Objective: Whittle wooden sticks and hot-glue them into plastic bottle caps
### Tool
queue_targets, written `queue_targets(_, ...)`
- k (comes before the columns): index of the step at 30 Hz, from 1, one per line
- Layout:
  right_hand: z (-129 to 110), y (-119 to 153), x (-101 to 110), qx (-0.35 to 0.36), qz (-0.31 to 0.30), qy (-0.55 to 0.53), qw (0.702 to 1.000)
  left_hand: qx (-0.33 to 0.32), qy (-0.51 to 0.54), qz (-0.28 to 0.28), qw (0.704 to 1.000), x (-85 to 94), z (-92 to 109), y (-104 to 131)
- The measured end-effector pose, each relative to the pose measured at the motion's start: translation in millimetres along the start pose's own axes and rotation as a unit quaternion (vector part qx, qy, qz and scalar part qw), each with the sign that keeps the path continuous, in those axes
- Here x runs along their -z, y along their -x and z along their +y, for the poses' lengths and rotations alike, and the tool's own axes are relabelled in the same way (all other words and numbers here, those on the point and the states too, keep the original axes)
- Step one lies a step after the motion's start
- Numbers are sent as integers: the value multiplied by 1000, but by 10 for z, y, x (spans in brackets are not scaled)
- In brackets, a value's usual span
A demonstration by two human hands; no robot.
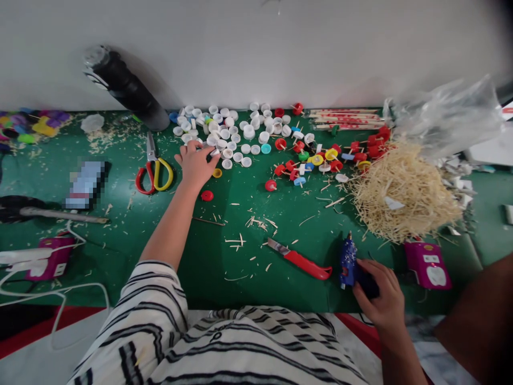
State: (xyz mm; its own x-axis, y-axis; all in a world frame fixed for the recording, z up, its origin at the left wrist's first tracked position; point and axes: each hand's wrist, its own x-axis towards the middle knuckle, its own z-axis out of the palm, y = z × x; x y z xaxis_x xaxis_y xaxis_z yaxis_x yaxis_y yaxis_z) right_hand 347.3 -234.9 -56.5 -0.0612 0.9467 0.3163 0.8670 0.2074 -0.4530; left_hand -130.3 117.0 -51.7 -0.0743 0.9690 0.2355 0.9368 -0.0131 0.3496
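Observation:
My left hand [196, 164] reaches to the near edge of a spread of bottle caps [246, 148], mostly white. Its thumb and fingertips close around a white bottle cap [215, 153], partly hidden by the fingers. A yellow cap [217, 172] and a red cap [207, 195] lie just beside this hand. At the right, my right hand [382, 294] is wrapped round the handle of a blue hot glue gun [348, 261], whose nozzle points away from me. Left of the glue gun lies a red-handled knife [306, 264]. Colored caps with small sticks through them [301, 160] lie farther back.
Scissors [154, 168], a blurred phone [86, 184] and a black bottle [132, 88] are at left. Wood shavings [404, 195], bundled sticks [347, 118] and a plastic bag [449, 117] fill the right. Purple power sockets [428, 264] stand near the edge. Another person's arm [476, 315] shows at lower right.

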Motion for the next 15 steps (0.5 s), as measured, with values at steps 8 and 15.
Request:
queue_targets(8, -27, -1, -1, -21, 1, -1, 1000, -22, 32, 47, 998, 156, 31, 112)
queue_targets(15, -18, -15, 8, -10, 6, -3, 1000, -72, 51, 61, 994, 274, 57, 231)
